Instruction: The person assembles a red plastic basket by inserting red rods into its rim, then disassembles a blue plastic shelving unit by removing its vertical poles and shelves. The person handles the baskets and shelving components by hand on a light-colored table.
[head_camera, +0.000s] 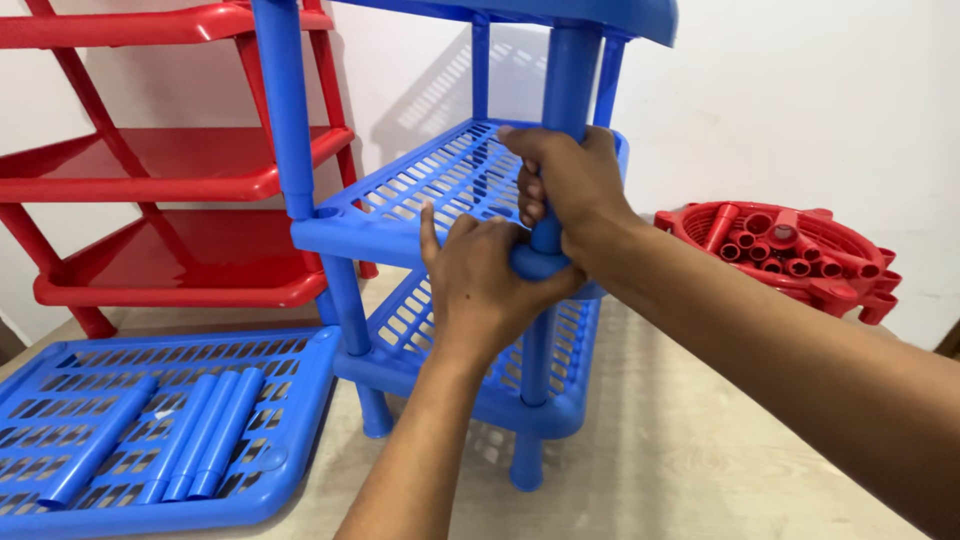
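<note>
Two racks stand before me, red rack (170, 170) at the back left against the wall, blue rack (450, 200) in front, both on the table (680, 460). A loose blue shelf (290, 470) lies flat at my near left with several blue tubes (200, 430) resting on it, side by side, long axes running away from me and to the right. At far right a red basket (800, 250) tips toward me, full of short red tubes; it is well apart from both hands.

The thing in hand is the front post (570, 80) of the blue rack. Its long axis is upright, running from the top shelf down through the corner of the middle shelf (430, 180) to the lower one. It sits straight ahead, between my palms.

Right hand (575, 180): higher, fingers curled and pressed together around the post just above the middle shelf corner. Left hand (485, 280): lower and nearer me, fingers wrapped on the joint where post meets shelf corner, thumb pointing up along the shelf edge. The two hands touch each other. Left is nearer the joint; right is nearer the post's free length.

No packages, labels or signs in view; wall is plain white.
</note>
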